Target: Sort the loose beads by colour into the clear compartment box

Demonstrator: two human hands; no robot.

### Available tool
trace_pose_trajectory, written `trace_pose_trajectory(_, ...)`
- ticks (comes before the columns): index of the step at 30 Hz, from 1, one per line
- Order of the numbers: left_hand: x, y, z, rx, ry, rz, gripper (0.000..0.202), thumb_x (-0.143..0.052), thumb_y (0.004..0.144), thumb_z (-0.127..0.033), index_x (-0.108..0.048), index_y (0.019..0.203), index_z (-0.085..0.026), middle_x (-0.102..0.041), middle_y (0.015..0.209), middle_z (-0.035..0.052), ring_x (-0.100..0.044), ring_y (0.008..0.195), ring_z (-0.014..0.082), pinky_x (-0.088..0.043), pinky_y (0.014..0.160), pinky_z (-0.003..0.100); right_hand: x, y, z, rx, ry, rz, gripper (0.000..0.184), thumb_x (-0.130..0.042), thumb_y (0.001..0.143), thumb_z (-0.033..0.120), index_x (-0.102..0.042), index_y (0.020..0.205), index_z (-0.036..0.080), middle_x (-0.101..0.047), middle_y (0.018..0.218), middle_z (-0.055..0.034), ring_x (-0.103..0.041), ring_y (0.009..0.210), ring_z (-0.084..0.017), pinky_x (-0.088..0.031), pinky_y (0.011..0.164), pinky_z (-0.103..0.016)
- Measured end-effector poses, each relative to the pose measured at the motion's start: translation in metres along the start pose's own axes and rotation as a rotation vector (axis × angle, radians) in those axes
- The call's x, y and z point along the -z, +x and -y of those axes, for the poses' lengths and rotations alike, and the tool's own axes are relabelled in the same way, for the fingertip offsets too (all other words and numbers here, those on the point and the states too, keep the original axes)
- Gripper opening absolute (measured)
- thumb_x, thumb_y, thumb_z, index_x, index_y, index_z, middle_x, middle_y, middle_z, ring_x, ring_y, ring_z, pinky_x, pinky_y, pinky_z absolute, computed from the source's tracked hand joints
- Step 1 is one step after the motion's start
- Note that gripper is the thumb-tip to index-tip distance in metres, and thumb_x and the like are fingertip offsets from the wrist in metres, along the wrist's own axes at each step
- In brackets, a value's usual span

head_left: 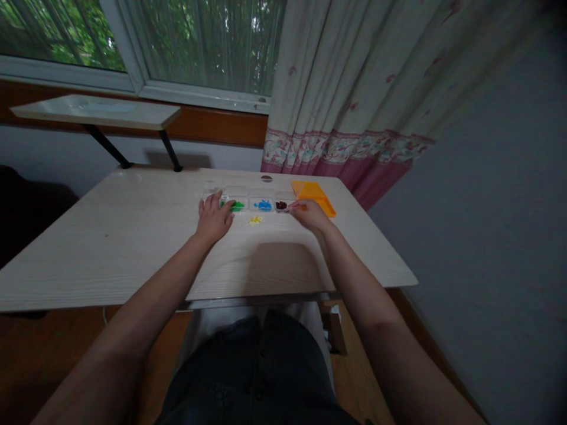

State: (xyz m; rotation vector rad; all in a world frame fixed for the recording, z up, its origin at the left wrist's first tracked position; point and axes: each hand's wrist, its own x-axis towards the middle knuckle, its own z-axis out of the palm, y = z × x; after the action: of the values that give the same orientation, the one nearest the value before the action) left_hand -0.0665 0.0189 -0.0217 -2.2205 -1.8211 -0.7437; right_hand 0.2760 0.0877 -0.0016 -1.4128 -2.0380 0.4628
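A clear compartment box (248, 192) lies on the pale wooden table (133, 236); separate compartments hold green beads (238, 206), blue beads (264, 205) and dark brown beads (281, 205). My left hand (214, 216) rests flat on the table at the box's left end, fingers apart, touching the green compartment. At the box's right end my right hand (310, 213) has its fingers pinched on a small orange thing (302, 207). A little heap of yellow beads (256, 221) lies on the table between my hands.
An orange tray-like lid (315, 193) lies right of the box. A small dark round spot (266, 178) sits near the table's far edge. A white shelf on black brackets (95, 112) hangs below the window. A curtain (354, 106) hangs at the right.
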Motion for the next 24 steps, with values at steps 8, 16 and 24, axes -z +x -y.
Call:
trace_pose_trajectory(8, 0.003, 0.004, 0.002, -0.013, -0.012, 0.045, 0.045, -0.055, 0.088, -0.035, -0.058, 0.133, -0.029, -0.028, 0.159, 0.0128, -0.035, 0.135, 0.0418, -0.034, 0.103, 0.062, -0.007, -0.004, -0.005, 0.045, 0.132, 0.093, 0.03, -0.066, 0.081, 0.045, -0.077, 0.089, 0.018, -0.076, 0.09, -0.0062, -0.068, 0.084, -0.021, -0.05, 0.08, -0.032)
trace_pose_trajectory(16, 0.008, 0.006, 0.001, -0.009, -0.073, 0.063, 0.038, -0.056, 0.084, -0.031, -0.061, 0.122, -0.026, -0.042, 0.144, 0.0148, -0.044, 0.123, 0.0372, -0.042, 0.095, 0.058, -0.012, -0.009, -0.001, 0.055, 0.087, 0.039, 0.029, -0.066, 0.082, 0.044, -0.077, 0.089, 0.019, -0.076, 0.09, -0.0066, -0.068, 0.084, -0.021, -0.05, 0.079, -0.032)
trace_pose_trajectory(24, 0.007, 0.009, 0.008, -0.058, -0.085, 0.078, 0.037, -0.056, 0.085, -0.033, -0.062, 0.12, -0.024, -0.042, 0.143, 0.0146, -0.047, 0.119, 0.0349, -0.043, 0.097, 0.055, -0.012, -0.015, -0.003, 0.1, 0.066, 0.026, 0.025, -0.067, 0.084, 0.041, -0.077, 0.091, 0.02, -0.075, 0.096, -0.0071, -0.067, 0.091, -0.021, -0.05, 0.086, -0.035)
